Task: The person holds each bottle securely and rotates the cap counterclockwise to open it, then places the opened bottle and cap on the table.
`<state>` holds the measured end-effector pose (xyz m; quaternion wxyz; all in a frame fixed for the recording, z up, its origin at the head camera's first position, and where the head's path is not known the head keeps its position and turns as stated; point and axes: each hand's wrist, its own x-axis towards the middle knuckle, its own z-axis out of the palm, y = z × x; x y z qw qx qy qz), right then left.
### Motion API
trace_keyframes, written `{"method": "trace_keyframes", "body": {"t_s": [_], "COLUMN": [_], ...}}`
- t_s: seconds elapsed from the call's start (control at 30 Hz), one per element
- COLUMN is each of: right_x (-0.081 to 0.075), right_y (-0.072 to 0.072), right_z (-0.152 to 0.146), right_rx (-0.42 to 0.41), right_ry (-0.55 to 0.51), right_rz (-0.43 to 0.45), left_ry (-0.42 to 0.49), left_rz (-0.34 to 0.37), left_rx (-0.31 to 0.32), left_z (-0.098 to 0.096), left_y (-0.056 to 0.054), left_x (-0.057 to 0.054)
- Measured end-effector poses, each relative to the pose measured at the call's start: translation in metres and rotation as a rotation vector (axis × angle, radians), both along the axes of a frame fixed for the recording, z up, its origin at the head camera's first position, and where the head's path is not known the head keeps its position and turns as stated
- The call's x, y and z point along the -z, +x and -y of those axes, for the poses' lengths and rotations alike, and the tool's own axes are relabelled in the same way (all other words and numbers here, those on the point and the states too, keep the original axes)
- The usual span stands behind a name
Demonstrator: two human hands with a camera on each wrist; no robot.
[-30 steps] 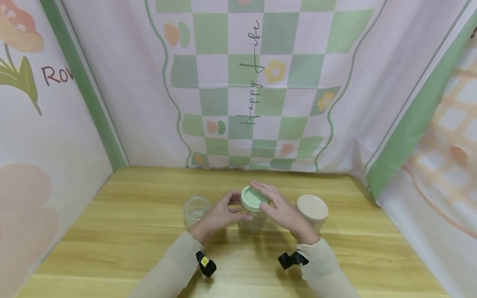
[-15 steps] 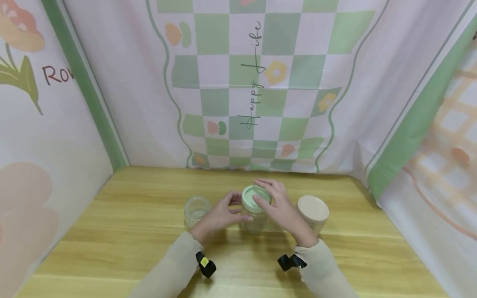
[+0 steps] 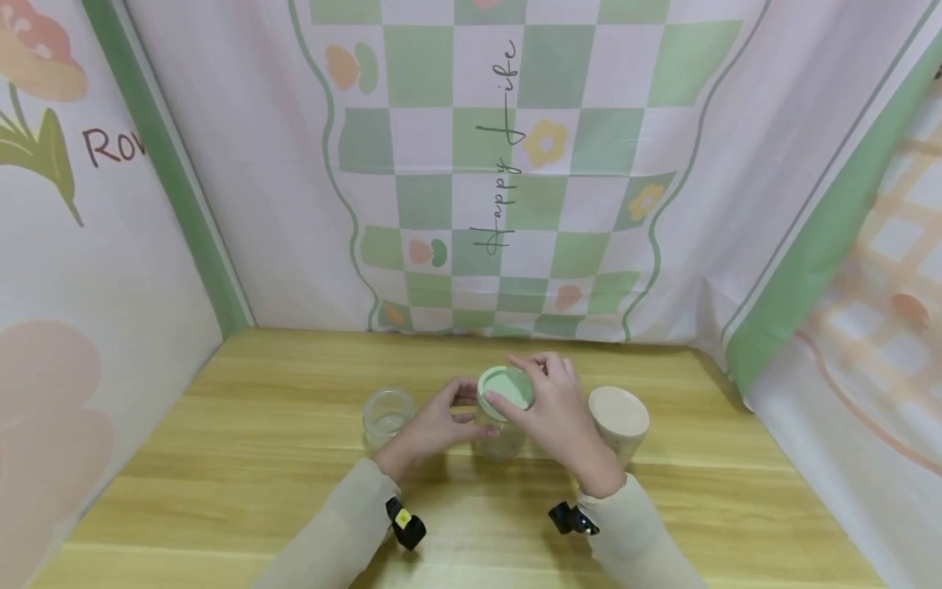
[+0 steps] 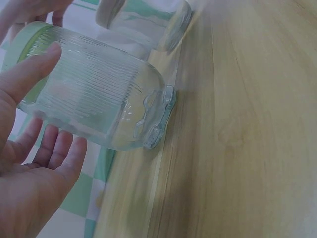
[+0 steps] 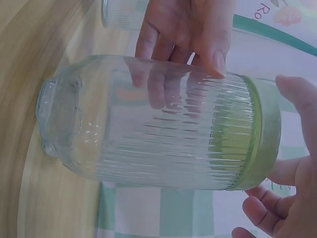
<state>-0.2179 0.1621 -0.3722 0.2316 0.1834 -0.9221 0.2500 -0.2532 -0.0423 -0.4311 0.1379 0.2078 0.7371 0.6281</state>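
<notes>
A ribbed clear glass jar (image 4: 94, 89) stands upright on the table, with a pale green lid (image 3: 504, 384) sitting on its mouth. My left hand (image 3: 439, 421) holds the jar's upper body from the left, thumb on the near side and fingers on the far side. From the right, my right hand (image 3: 562, 417) grips the lid's rim. Its thumb lies at the near edge and its fingers bend round the far edge, as the right wrist view (image 5: 270, 129) of the lid also shows. Nothing is visible inside the jar.
Left of the hands stands a glass jar without a lid (image 3: 384, 409). A jar with a beige lid (image 3: 618, 411) stands close to the right forearm. The wooden table (image 3: 294, 360) ends at a patterned cloth (image 3: 486, 147) behind and on both sides.
My right hand has turned on the lid: its fingers, straighter across the top right before, now bend round the far rim, and the thumb lies over the near edge. The left hand stays put.
</notes>
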Motion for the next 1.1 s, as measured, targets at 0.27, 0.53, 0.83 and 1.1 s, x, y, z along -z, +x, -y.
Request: {"method": "trace_keyframes", "body": {"t_s": [0.27,0.53,0.83,1.1], "right_x": [0.006,0.008,0.008,0.010], "right_y": [0.000,0.000,-0.003,-0.011], "right_z": [-0.001,0.000,-0.004,-0.013], "right_rx": [-0.025,-0.045,-0.103,-0.208], "right_ry": [0.005,-0.026,-0.116,-0.173], "right_rz": [0.005,0.081,0.201,0.284], "left_ry": [0.005,0.009,0.007,0.004], "left_rz": [0.010,0.012,0.006,0.008], "left_rx": [0.003,-0.005,0.001,0.005], "left_z": [0.000,0.001,0.001,0.001], "left_y": [0.001,0.001,0.002,0.001], "left_x": [-0.002,-0.001,0.000,0.000]}}
